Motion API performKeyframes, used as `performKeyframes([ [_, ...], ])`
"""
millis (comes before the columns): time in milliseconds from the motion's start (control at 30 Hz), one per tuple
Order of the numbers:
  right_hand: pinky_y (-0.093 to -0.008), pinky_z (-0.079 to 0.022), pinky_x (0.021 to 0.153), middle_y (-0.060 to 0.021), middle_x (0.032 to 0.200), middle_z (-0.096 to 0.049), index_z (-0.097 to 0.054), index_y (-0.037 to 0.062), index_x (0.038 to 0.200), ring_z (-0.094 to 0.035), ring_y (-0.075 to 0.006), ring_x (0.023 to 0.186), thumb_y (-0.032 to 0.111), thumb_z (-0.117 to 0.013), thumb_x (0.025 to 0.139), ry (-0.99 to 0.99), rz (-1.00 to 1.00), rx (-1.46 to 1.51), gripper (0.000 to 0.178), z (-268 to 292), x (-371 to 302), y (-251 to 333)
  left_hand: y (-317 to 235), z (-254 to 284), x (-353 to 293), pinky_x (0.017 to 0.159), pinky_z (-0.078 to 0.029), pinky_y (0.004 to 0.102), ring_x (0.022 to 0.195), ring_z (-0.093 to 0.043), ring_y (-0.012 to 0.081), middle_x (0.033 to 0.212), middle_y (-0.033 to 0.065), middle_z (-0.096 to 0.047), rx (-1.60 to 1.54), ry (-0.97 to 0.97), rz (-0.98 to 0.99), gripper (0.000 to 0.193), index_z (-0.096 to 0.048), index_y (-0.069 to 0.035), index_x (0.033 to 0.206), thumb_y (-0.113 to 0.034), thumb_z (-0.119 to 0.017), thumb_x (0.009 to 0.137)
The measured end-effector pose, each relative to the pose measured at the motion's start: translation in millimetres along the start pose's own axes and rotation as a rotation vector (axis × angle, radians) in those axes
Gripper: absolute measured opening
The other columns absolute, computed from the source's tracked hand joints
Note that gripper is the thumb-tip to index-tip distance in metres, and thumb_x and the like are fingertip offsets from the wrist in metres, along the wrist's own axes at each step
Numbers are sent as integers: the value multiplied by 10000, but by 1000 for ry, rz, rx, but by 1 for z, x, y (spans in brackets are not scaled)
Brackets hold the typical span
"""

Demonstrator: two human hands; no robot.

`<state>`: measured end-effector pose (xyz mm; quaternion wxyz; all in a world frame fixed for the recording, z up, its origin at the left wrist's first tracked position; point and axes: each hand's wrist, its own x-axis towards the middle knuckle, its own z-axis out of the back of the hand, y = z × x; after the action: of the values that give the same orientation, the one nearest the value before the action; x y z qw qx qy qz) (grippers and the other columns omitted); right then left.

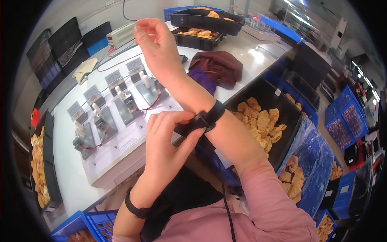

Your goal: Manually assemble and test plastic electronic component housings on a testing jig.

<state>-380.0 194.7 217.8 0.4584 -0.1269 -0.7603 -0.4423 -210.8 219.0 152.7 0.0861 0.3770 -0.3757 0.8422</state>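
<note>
My right arm reaches up across the view from the lower right, its hand (157,46) raised above the bench. The fingers of that hand are loosely bent, and nothing shows in them. Around the right wrist goes a black wrist strap (215,113) with a small dark piece on it. My left hand (167,135) pinches this strap between thumb and fingers; the gripped part is partly hidden. A second black band (136,206) circles my left wrist. Beyond my left hand stands a pale test fixture (129,143) with several meters, metal clamps with white handles (96,109) and red wires.
A black tray (292,135) of tan, irregular pieces stands at right, beside blue crates (346,117). Another black tray (54,161) lies far left. Stacked trays (205,18), a beige instrument (121,35) and dark red cloth (217,68) sit farther back. A black cable (229,209) hangs before me.
</note>
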Motion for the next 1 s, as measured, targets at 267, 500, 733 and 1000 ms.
performKeyframes([
  [267, -274, -441, 799, -43, 1089, -615, -556, 70, 1207, -606, -123, 912, 254, -612, 965, -45, -146, 113, 309, -16, 1, 2, -6, 18, -2, 856, -371, 386, 956, -538, 255, 957, 33, -595, 150, -58, -83, 399, -636, -107, 1033, -153, -839, 693],
  [500, -301, -422, 830, -30, 1133, -604, -529, 97, 1242, -587, -112, 952, 264, -613, 956, -99, -361, 214, 342, -29, -7, 5, -11, 20, -4, 936, -352, 403, 990, -528, 282, 1015, 59, -588, 288, -78, -128, 532, -601, -113, 1082, -174, -878, 633],
  [733, -290, -422, 818, -30, 1137, -586, -518, 107, 1246, -580, -109, 949, 246, -605, 959, -106, -515, 255, 330, -40, -22, -3, 8, 35, -1, 960, -333, 412, 902, -553, 234, 865, 12, -562, 248, -10, -179, 467, -598, -129, 1057, -228, -853, 678],
  [1000, -275, -447, 756, -12, 1093, -594, -533, 129, 1202, -573, -109, 906, 178, -633, 934, -200, -725, 491, 291, -36, -30, -12, 15, 49, 1, 1046, -327, 420, 836, -566, 194, 845, 15, -568, 72, 203, -59, 480, -596, -93, 1051, -116, -865, 654],
])
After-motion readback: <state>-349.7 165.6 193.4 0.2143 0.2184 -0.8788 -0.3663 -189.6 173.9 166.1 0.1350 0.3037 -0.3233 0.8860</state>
